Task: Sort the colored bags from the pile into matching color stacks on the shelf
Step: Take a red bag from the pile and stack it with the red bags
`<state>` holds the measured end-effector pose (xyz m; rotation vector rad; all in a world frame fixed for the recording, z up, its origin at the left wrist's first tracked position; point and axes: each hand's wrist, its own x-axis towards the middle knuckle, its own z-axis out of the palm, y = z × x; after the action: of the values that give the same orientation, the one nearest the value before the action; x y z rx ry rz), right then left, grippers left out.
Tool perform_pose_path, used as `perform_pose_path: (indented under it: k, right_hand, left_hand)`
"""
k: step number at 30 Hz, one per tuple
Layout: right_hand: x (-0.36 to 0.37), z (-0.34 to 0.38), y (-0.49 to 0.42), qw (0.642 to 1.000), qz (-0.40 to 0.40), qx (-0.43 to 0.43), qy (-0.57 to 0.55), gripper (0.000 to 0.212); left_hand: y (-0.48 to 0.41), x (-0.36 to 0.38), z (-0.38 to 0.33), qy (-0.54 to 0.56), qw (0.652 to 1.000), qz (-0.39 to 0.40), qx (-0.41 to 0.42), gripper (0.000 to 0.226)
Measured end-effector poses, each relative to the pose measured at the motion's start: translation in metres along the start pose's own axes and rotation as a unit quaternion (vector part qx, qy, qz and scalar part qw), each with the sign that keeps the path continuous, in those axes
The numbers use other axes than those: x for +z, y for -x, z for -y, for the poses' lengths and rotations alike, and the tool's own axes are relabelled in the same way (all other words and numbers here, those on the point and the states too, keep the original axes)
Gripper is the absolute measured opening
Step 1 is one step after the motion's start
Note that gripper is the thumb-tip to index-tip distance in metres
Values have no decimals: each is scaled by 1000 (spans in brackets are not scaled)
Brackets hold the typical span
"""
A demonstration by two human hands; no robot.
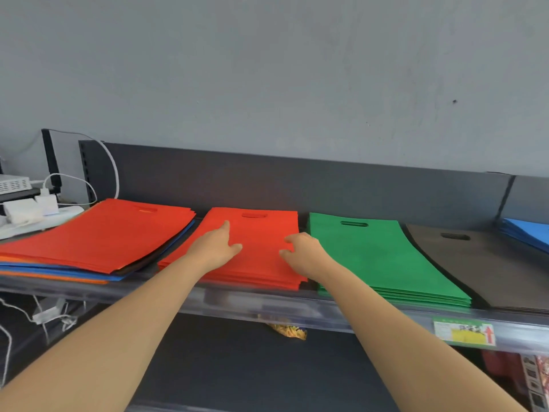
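Hands on the red stack (261, 230), mid-shelf.

Left hand (218, 243) lies flat on the top red bag with its fingers straight, forefinger reaching toward the handle slot at the far end; right hand (300, 252) sits well apart from it at the stack's right edge, fingers bent with their tips on the bag, and whether they pinch it cannot be told. Mixed pile (98, 236), just left of the left hand, shows a red bag on top with blue and orange edges beneath. Green stack (383, 257) lies just right of the right hand, then a dark stack (487, 269) and a blue stack (531, 230) at the far right, all on the shelf (267, 304).
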<state>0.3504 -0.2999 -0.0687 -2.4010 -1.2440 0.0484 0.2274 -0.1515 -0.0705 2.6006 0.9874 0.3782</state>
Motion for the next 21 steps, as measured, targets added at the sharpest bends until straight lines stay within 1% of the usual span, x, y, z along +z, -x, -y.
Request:
perform_pose_path:
  k: [3,5,7,9,11,13,15,19,21]
  right_hand:
    - [16,8,-10,998,27,58,13,39]
    - [24,13,-12,994,36,102,20,37]
    - [29,16,-11,989,32,145,21,41]
    - [32,18,-12,984,9,176,13,44]
    - [32,20,-11,983,-14,182,7,41]
    - [32,24,-11,984,-23,177,14,33]
    - [33,27,-10,984,-23,177,21,31]
    - [33,29,-13,982,-26,185,-37,41]
    - [34,29,-14,980,-19,188,-60,40]
  left_hand:
    - [-6,-4,24,-51,998,24,-26,64]
    - [-10,-5,38,-57,996,46,-49,65]
    - [-12,-6,49,-54,994,58,-72,68]
    - [-13,-7,57,-42,993,71,-85,75]
    - [-17,-8,64,-25,993,80,-83,80]
    - [-21,-9,69,-6,993,85,-80,76]
    - [-21,-13,69,20,993,88,-80,69]
    - [-20,-13,69,63,991,88,-84,66]
    - [-19,-12,70,87,989,83,-82,68]
